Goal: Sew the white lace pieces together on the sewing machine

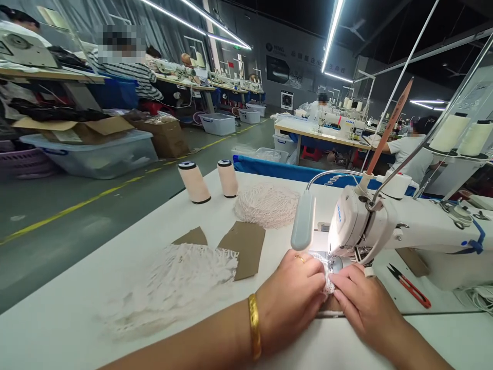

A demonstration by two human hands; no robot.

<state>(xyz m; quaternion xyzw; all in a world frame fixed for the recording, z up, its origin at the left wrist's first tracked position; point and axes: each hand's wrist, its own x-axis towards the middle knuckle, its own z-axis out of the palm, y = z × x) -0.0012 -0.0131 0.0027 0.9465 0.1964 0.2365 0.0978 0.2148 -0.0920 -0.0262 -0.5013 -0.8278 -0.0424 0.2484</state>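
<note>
Lace: white lace (328, 281), one worked piece, lying under the needle area of the sewing machine (358, 221), between your two hands at the near right of the table (154, 231).

Fingers: your left hand (292, 293) has its fingers bent and pressed together, tips down on the lace's left side; whether the thumb pinches from below, cannot tell. Your right hand (362, 298) has thumb and forefinger close together, pinching, it seems, the lace's right edge, very near the presser foot.

Handling, judged by eye: light, limp, open-worked; likely to stretch or ripple if pulled, and the holes could snag. Probably not slippery. Best held flat by the solid edges, one hand each side, fingertips well clear of the needle.

Count:
- Lace piles, two: a white pile (185, 282) at your left, a cream pile (267, 205) farther off. Layers too tangled to number.
- Brown card pieces, two showing: a larger card (250, 252) right of the white pile, partly covered, and a smaller card (192, 237) at its far edge.
- Peach thread cones (194, 183), two, standing apart at the far left of the table.
- Cream thread cones (450, 132), two, on the right.
- Red-handled snips (410, 288), one, right of your right hand.
- Lamp (302, 221), one, just left of the machine head.
- Pencil-like stick (391, 126), one, upright but tilted above the machine.
</note>
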